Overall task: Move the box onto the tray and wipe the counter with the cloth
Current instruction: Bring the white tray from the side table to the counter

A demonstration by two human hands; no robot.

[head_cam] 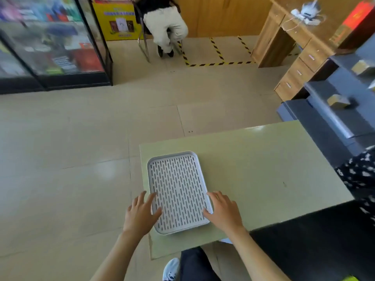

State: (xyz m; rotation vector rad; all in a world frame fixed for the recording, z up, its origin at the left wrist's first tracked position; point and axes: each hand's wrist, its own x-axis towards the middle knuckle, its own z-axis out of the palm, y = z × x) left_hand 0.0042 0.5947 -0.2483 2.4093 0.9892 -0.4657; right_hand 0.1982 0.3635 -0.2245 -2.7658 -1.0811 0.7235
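A white slotted tray [178, 189] lies at the left end of a pale green counter [263, 169]. My left hand [141, 213] lies at the tray's left edge, fingers spread and straight, thumb over the rim. My right hand [224, 211] lies at the tray's right edge, fingers relaxed and touching the rim. Nothing sits on the tray. Small tan boxes [337, 101] rest on dark grey stepped shelves at the right. No cloth is in view.
A second tan box [363, 66] sits higher on the grey shelves [328, 118]. A wooden desk [294, 47] stands behind them. A person sits on a chair [164, 27] across the tiled floor, beside a glass display case [50, 43].
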